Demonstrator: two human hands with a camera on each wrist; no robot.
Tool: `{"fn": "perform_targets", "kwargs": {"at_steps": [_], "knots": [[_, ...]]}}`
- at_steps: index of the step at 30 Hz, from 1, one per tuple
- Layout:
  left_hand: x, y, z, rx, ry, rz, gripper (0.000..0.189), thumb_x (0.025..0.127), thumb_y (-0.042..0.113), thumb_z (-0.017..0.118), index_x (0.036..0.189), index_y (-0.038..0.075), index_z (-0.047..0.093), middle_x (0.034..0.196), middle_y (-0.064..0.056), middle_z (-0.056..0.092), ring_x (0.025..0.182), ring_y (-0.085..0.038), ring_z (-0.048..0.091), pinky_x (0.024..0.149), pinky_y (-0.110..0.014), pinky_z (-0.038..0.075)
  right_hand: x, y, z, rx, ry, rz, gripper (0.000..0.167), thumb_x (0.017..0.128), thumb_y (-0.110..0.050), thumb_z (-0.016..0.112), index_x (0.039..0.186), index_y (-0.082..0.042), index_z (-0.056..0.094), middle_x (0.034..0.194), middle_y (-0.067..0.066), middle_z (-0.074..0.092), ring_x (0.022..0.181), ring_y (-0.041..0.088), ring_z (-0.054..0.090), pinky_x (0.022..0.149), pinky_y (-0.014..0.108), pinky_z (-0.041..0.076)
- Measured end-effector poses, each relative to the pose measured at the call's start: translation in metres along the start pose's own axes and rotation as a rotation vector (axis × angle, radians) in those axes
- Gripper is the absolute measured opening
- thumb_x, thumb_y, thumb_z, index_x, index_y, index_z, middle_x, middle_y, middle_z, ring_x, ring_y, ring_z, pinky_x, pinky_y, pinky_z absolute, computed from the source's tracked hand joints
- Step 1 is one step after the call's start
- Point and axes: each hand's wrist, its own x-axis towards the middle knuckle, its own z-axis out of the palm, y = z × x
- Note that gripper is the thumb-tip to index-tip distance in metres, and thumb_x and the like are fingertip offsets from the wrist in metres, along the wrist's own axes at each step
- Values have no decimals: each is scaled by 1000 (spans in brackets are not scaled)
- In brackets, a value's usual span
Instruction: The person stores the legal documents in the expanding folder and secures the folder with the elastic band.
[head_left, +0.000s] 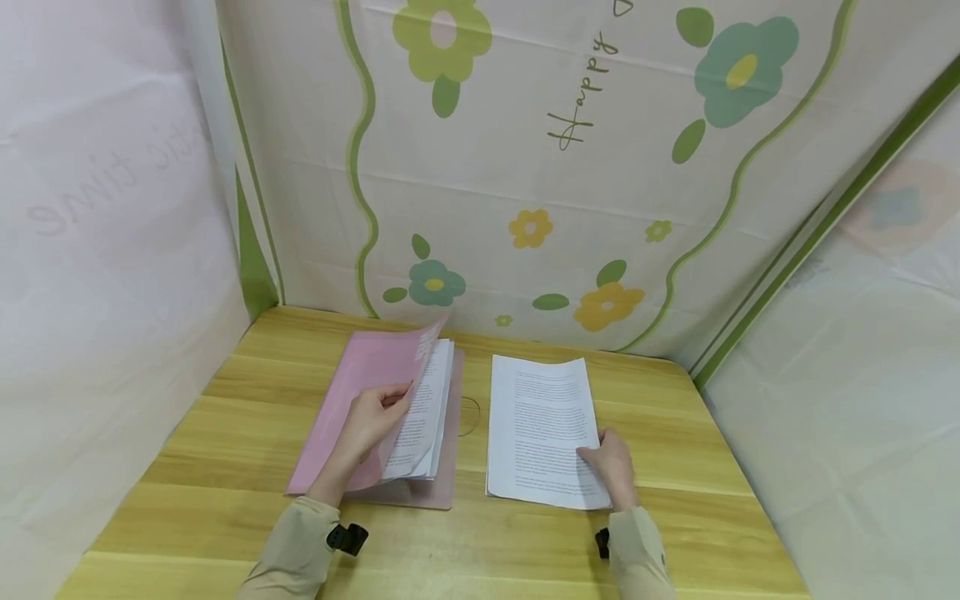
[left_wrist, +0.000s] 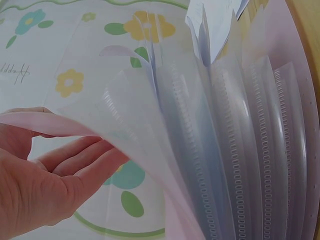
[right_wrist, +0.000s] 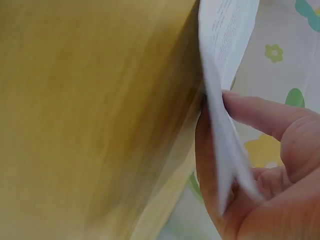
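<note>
A pink display book (head_left: 341,396) lies on the left of the table, its front cover partly lifted. My left hand (head_left: 375,421) pinches the cover's free edge between thumb and fingers. Inside, clear plastic sleeves (left_wrist: 235,130) fan apart in the left wrist view, and printed pages (head_left: 423,417) show under the cover. To the right lies a stack of printed sheets (head_left: 543,425). My right hand (head_left: 613,467) grips its lower right edge, with the thumb on top and fingers beneath. In the right wrist view the edges of the sheets (right_wrist: 216,100) part slightly within that grip.
The wooden table (head_left: 525,550) carries both items, with a thin dark curved line (head_left: 477,408) between them. A white flowered cloth (head_left: 480,167) hangs behind the table's far edge, and pale cloth walls (head_left: 97,333) stand at both sides.
</note>
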Motion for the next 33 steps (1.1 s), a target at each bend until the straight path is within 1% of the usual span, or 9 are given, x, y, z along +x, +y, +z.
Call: {"fn": "perform_targets", "kwargs": {"at_steps": [3, 7, 10, 14, 21, 26, 29, 33], "knots": [[0, 1, 0, -2, -3, -1, 39, 95, 20, 62, 128, 0, 65, 121, -20, 70, 110, -29, 68, 92, -39, 56, 0, 0, -1, 1, 15, -12, 34, 89, -10, 63, 114, 12, 55, 105, 31, 64, 83, 33, 62, 68, 38, 50], [0, 2, 0, -2, -5, -3, 39, 95, 21, 62, 129, 1, 65, 121, -20, 70, 111, -29, 68, 92, -39, 56, 0, -1, -5, 42, 13, -5, 33, 91, -8, 55, 118, 12, 54, 105, 31, 63, 82, 32, 62, 65, 34, 49], [0, 3, 0, 0, 0, 1, 38, 95, 21, 62, 128, 1, 65, 121, -19, 71, 111, -29, 68, 92, -39, 56, -1, 0, -6, 75, 5, 6, 32, 91, -7, 55, 119, 10, 54, 107, 31, 63, 84, 32, 62, 64, 31, 49], [0, 2, 0, 3, 3, 5, 38, 95, 19, 62, 128, 1, 65, 121, -20, 71, 111, -29, 68, 92, -39, 56, -3, 4, -7, 120, -9, 12, 28, 91, -6, 56, 115, 8, 54, 107, 31, 62, 83, 30, 62, 62, 31, 49], [0, 1, 0, 1, 11, 5, 38, 95, 18, 62, 128, 0, 65, 121, -20, 71, 111, -29, 68, 92, -37, 56, -6, 7, -8, 237, -46, 25, 23, 90, -5, 56, 110, 6, 53, 95, 25, 65, 71, 21, 59, 57, 29, 47], [-1, 2, -1, 0, 8, 10, 38, 95, 19, 62, 127, -1, 65, 121, -20, 71, 111, -29, 68, 92, -36, 56, -3, 11, -9, 334, -89, 45, 22, 94, -5, 56, 112, 7, 52, 86, 16, 65, 64, 15, 58, 57, 29, 48], [-1, 2, -2, -5, 9, 15, 37, 95, 16, 61, 127, -2, 65, 120, -21, 71, 110, -29, 68, 90, -33, 56, -2, 11, -11, 402, -126, 63, 25, 96, -6, 54, 116, 8, 50, 84, 12, 65, 64, 13, 59, 58, 30, 49], [-1, 2, -5, -15, 11, 10, 36, 95, 15, 60, 125, -3, 66, 119, -22, 71, 108, -27, 68, 87, -27, 55, -2, 11, -13, 431, -160, 80, 28, 98, -8, 54, 121, 7, 49, 84, 10, 65, 65, 13, 60, 59, 30, 50]]}}
